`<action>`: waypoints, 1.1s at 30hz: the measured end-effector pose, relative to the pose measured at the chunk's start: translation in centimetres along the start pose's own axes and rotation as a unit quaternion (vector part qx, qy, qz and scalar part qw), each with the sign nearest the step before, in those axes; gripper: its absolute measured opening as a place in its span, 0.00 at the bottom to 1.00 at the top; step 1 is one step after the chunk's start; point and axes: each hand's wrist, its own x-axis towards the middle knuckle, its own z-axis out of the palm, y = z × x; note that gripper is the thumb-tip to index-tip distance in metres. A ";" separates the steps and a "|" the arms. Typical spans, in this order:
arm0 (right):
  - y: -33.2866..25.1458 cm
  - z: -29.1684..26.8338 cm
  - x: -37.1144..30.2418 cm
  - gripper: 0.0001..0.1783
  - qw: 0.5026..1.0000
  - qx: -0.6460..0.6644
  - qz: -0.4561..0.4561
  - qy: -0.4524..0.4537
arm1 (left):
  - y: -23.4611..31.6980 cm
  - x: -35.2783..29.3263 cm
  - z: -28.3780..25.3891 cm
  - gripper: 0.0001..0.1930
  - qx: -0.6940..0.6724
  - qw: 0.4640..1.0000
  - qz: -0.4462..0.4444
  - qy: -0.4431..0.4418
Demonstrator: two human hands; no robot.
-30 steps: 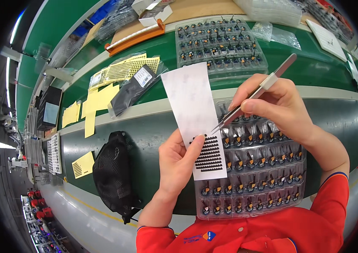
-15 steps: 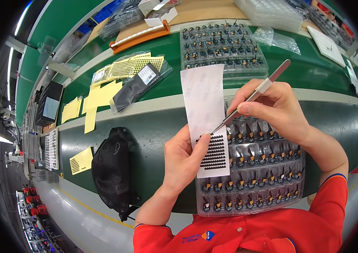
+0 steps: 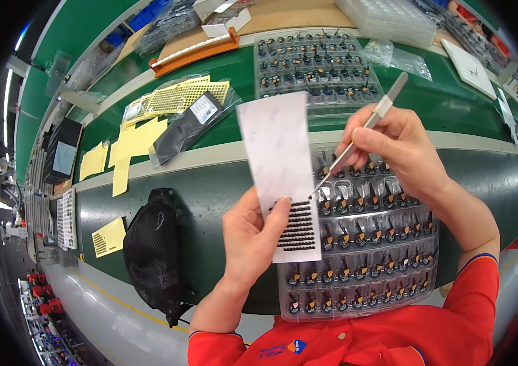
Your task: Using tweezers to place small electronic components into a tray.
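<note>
My left hand (image 3: 250,235) pinches a long white backing sheet (image 3: 280,146) by its left edge, thumb on top. Rows of small black stickers (image 3: 298,229) cover the lower part of that sheet. Slim metal tweezers (image 3: 397,88) with a pale band slant down and left from the closed fingers of my right hand (image 3: 393,143). Their tips end at the sheet's right edge, just above the sticker rows. A tiny dark piece shows by the tips; whether they grip it I cannot tell. Underneath lies a clear plastic tray (image 3: 283,287) holding rows of small dark parts with orange-tan patches.
A second filled tray (image 3: 369,107) lies beyond my hands. Left of it are a bagged dark packet (image 3: 179,137), yellow sheets (image 3: 143,140) and an orange-edged holder (image 3: 198,52). A black mesh bag (image 3: 149,250) sits at the near left, beside a small yellow sheet (image 3: 115,232).
The white sheet and my left hand have shifted left and slightly down. The tweezers' tips have moved from beside my left thumb to the sheet's right edge.
</note>
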 end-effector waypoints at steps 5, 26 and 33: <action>1.1 -2.2 1.8 0.11 0.999 -0.032 0.012 0.037 | 0.5 0.6 -1.0 0.11 -0.014 0.996 0.040 0.077; 3.1 -2.8 2.8 0.09 0.993 -0.059 0.099 0.011 | -0.8 1.6 -1.4 0.11 -0.015 0.993 -0.008 0.118; 3.4 -2.7 2.5 0.10 0.996 -0.038 0.079 0.027 | -1.1 1.4 -1.5 0.11 -0.028 0.991 -0.008 0.129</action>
